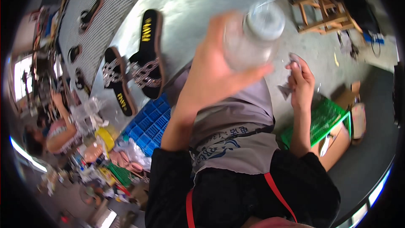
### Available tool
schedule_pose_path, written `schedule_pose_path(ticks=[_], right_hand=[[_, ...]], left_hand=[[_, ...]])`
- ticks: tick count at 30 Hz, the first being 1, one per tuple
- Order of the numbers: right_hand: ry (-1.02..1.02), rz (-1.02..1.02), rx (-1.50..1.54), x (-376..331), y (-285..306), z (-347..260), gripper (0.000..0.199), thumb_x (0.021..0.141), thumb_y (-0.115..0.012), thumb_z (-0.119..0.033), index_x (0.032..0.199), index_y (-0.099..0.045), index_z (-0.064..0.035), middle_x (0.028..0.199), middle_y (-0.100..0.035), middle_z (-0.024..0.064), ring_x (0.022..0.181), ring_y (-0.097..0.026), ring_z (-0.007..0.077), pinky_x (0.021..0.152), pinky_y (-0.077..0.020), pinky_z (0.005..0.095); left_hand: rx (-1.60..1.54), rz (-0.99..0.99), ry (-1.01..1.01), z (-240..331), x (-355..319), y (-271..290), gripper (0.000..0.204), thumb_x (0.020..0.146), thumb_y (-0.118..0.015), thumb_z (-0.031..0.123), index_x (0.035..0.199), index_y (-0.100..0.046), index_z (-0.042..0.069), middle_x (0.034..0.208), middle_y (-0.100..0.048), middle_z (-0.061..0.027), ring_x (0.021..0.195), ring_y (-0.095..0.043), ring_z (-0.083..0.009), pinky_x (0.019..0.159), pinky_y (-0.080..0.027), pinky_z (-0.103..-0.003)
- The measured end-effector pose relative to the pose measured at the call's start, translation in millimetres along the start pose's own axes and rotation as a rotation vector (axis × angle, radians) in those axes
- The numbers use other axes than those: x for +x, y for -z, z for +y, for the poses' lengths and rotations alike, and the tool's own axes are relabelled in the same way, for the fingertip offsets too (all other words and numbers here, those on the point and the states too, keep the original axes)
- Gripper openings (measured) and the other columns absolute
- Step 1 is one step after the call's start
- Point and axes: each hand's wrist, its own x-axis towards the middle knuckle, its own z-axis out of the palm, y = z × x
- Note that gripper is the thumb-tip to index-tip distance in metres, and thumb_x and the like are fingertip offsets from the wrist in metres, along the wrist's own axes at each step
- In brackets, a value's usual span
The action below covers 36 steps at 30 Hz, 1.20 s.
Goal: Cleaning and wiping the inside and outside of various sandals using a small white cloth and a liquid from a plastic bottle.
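My left hand (pixel 211 65) is raised in front of me, wrapped round a clear bottle (pixel 244 44) with a whitish cap. Motion blurs both, and the bottle's contents cannot be made out. Lower and to the right, my right hand (pixel 303 80) is closed on a small grey cloth (pixel 285 90) whose ends stick out of the fingers. On the metal table left of the bottle lie two black sandals with jewelled straps: the larger-looking sandal (pixel 147 55) is beside my left forearm, the other sandal (pixel 118 80) farther left. Neither hand touches them.
A mesh conveyor belt (pixel 122 0) carries more sandals at the far left. Below the table edge stands a blue crate (pixel 147 122). To my right are a green crate (pixel 325 120) and a wooden stool (pixel 322 14). Another person (pixel 61 133) sits at the left.
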Motion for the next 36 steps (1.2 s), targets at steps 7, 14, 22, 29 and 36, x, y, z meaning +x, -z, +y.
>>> schedule_pose_path(ticks=[7, 14, 22, 29, 36], right_hand=[[0.151, 0.018, 0.035, 18, 28, -11, 0.032, 0.107, -0.058, -0.012, 0.137, -0.063, -0.0007, 0.1, -0.067, 0.003, 0.053, -0.03, 0.0003, 0.046, -0.0232, 0.0193], [0.179, -0.081, -0.093, 9, 0, -20, 0.032, 0.107, -0.059, -0.013, 0.135, -0.064, 0.0002, 0.1, -0.068, 0.0041, 0.053, -0.031, 0.0004, 0.046, -0.0235, 0.019], [0.136, -0.287, -0.24, -6, -63, -9, 0.031, 0.105, -0.061, -0.009, 0.134, -0.066, -0.0001, 0.098, -0.071, 0.0067, 0.053, -0.035, -0.0006, 0.047, -0.0259, 0.0186], [0.601, -0.765, -0.573, -38, -151, -19, 0.034, 0.095, -0.063, 0.009, 0.125, -0.073, -0.003, 0.099, -0.071, 0.0108, 0.085, -0.065, 0.016, 0.074, -0.05, 0.0252], [1.231, -0.755, -1.059, -41, -194, -12, 0.055, 0.071, -0.062, 0.003, 0.125, -0.07, -0.0086, 0.091, -0.063, 0.0013, 0.069, -0.065, 0.0184, 0.057, -0.0525, 0.0347]], left_hand=[[0.611, 0.607, -0.338, -97, 76, 50, 0.084, 0.079, -0.087, 0.028, 0.143, -0.042, -0.005, 0.124, -0.066, -0.0268, 0.122, -0.063, -0.038, 0.108, -0.046, -0.041], [0.551, 0.665, -0.087, -58, 42, 35, 0.082, 0.079, -0.088, 0.03, 0.14, -0.046, -0.004, 0.134, -0.057, -0.0256, 0.13, -0.056, -0.0363, 0.108, -0.047, -0.043], [1.038, -0.004, 0.072, 14, -110, 161, 0.061, 0.084, -0.077, 0.021, 0.142, -0.06, 0.015, 0.151, -0.053, -0.0105, 0.147, -0.041, -0.0369, 0.12, -0.037, -0.047], [0.848, 0.022, -0.053, -14, -78, 181, 0.049, 0.084, -0.081, 0.023, 0.13, -0.069, 0.014, 0.11, -0.07, -0.0101, 0.099, -0.064, -0.0273, 0.088, -0.05, -0.039], [0.562, 0.381, 0.161, -3, -49, 132, 0.027, 0.092, -0.072, 0.012, 0.117, -0.069, 0.004, 0.114, -0.069, -0.0173, 0.101, -0.07, -0.0284, 0.081, -0.053, -0.038]])
